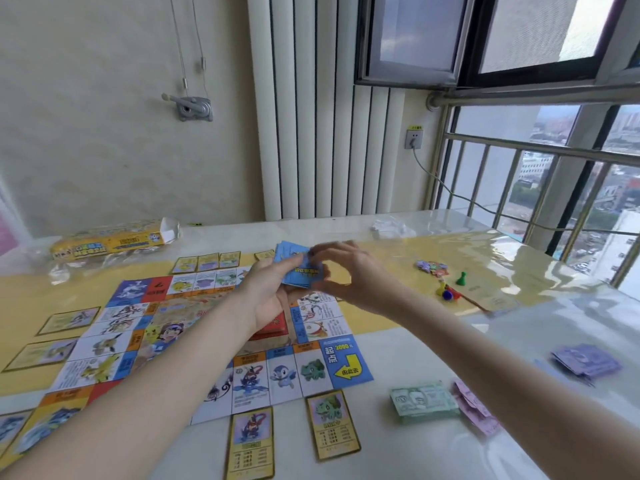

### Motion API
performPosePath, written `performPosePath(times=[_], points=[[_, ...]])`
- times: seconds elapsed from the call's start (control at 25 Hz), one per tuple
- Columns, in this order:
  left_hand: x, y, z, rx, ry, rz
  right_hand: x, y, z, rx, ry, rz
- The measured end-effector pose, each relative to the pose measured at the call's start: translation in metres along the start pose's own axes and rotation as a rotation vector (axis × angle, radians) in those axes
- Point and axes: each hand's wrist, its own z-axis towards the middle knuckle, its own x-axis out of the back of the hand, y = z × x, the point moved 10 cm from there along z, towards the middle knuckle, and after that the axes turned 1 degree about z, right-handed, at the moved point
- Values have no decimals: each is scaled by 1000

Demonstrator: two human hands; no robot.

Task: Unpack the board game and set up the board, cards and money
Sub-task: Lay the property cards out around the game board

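The board lay unfolded on the table, in the centre-left of the frame. Above its far right part, both hands met around a stack of blue cards. The left hand was under the stack, palm up, with fingers curled to hold it. The right hand came from the right, its fingers bent over the top of the stack; it was blurred, so I cannot tell if it pinched a card or only touched it.

Yellow-framed cards were placed around the board: 2 of them just below its lower edge, 2 at the left edge, and a row at the far edge. At the lower right of the frame lay the money: a green stack, pink notes touching it on the right, and a purple stack well apart, further right. Small coloured pawns stood at the centre right, with a heap of small tokens near them. The yellow game box lay at the upper left, on a clear wrapper.
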Motion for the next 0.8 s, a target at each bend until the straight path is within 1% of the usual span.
performPosePath(times=[0.04, 0.12, 0.16, 0.24, 0.28, 0.32, 0.36, 0.4, 0.48, 0.56, 0.64, 0.8], points=[[8, 2, 2, -12, 48, 17, -9, -4, 1, 19, -44, -34], [19, 1, 3, -12, 114, 32, -17, -7, 1, 32, -43, -117], [24, -3, 3, 7, 136, 32, -20, -10, 1, 46, -37, -169], [34, -11, 2, 51, 181, -1, -28, -14, 0, 69, -98, -199], [42, -13, 2, 57, 210, -23, -30, -15, -1, 54, -134, -156], [52, -13, 3, 46, 238, -21, -28, -11, 0, -3, -136, -54], [59, -11, 4, 28, 250, 14, -22, -1, 0, -111, -111, 102], [63, -8, 5, 16, 237, 71, -17, 11, 0, -238, -72, 293], [54, -3, 4, 6, 137, 176, -16, 30, -6, -440, -38, 613], [36, 1, 2, 0, 31, 202, -21, 39, -8, -512, -36, 704], [23, 3, 0, -4, -31, 239, -24, 42, -8, -539, -25, 724], [17, 4, 4, -41, -18, 336, -25, 49, -10, -586, 16, 849]])
